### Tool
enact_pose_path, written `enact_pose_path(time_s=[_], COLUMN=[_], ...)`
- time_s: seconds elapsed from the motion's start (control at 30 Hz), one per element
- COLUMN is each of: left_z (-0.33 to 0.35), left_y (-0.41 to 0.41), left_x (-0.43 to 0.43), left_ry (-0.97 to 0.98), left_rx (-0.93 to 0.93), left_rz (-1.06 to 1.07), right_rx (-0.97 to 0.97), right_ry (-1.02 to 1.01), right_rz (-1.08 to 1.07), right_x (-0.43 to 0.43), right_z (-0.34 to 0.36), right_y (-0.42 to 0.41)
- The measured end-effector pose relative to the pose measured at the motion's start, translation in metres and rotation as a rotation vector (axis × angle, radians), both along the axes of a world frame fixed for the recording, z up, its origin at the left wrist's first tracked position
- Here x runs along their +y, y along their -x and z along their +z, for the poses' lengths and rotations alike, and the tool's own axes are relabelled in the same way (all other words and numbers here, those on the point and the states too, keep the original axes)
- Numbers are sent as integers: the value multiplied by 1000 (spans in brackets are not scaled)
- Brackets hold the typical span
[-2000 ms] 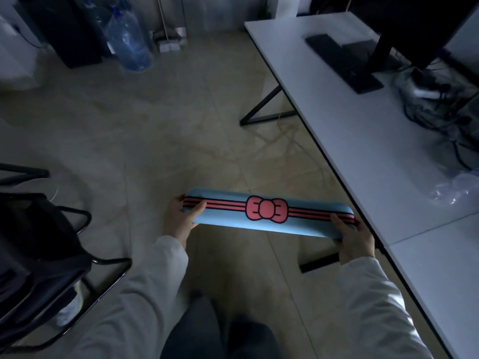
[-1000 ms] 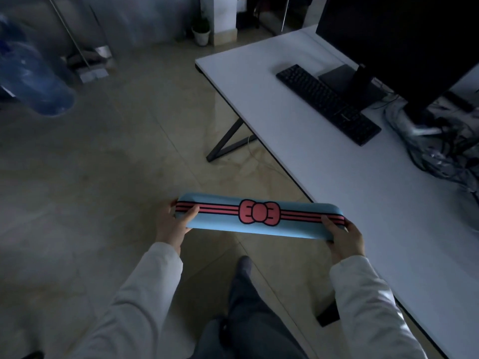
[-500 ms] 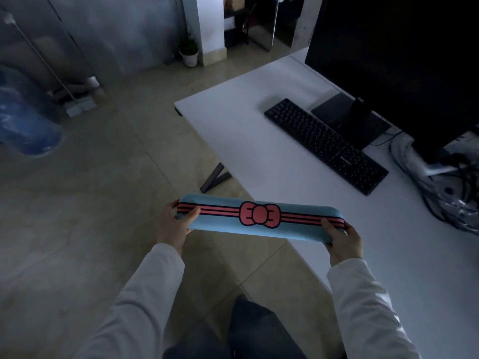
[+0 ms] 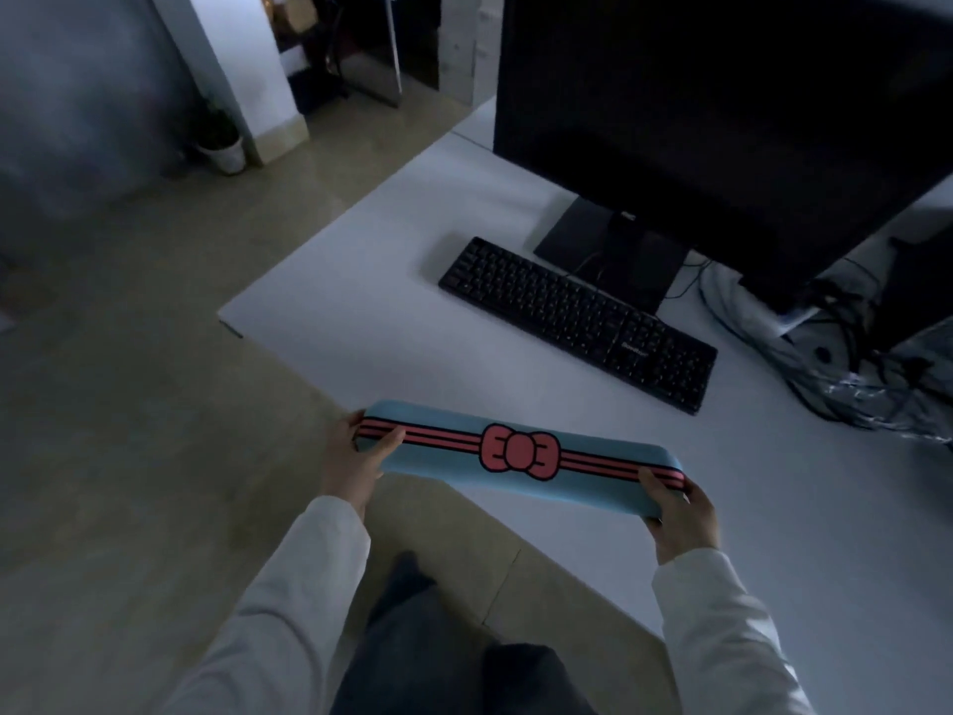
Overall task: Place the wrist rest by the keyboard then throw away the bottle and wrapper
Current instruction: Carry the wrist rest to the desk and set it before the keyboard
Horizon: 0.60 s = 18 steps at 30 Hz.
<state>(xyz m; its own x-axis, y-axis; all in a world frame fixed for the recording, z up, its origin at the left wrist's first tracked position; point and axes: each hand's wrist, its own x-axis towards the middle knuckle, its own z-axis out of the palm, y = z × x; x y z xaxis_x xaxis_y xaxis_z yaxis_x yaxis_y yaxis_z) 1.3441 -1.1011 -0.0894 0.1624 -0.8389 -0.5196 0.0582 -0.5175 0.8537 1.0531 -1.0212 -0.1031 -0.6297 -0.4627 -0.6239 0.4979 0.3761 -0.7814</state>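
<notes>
The fingers [image 4: 384, 442] of the left hand [image 4: 355, 464] wrap one end of the wrist rest [image 4: 521, 459], thumb lying across its top and the other fingers curled under its far edge. The fingers [image 4: 651, 481] of the right hand [image 4: 682, 516] clamp the other end the same way, thumb on top, the rest underneath. Both hands come out of pale long sleeves [image 4: 289, 601].

The wrist rest is a long, light blue pad with red and black stripes running along its length and a red bow printed at its middle. It is held in the air, roughly level, its right end a little lower than its left. It hangs over the near edge of the tabletop [image 4: 371, 322], with its left end out past that edge, above the floor [image 4: 129, 405].

On the far side of the wrist rest lies a black keyboard [image 4: 577, 319], flat on the white tabletop and well apart from the pad; the keyboard runs at a slant to the wrist rest rather than parallel with it. Beyond the keyboard stands a dark monitor [image 4: 722, 105] on a black base. Farther right than the wrist rest's right end, a tangle of cables [image 4: 845, 374] lies on the tabletop with something crinkled and shiny among them; I cannot tell what it is.

Below the wrist rest, the person's dark trouser legs [image 4: 438, 652] show above the tan floor. Far off to the left of the wrist rest, a small potted plant [image 4: 222, 141] stands by a white pillar.
</notes>
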Motion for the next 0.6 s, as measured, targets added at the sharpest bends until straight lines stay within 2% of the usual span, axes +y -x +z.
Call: enact_pose_path(time_s=[0.33, 0.6], left_z=[-25, -39], left_y=[-1, 41], left_x=[-109, -156], left_ry=[-4, -8], left_rx=[-183, -298], left_rz=[-392, -643], right_rx=[14, -72], right_ry=[-132, -292], right_rz=[-314, -374], right_x=[-3, 23], right_z=[-5, -19], right_y=[-42, -52])
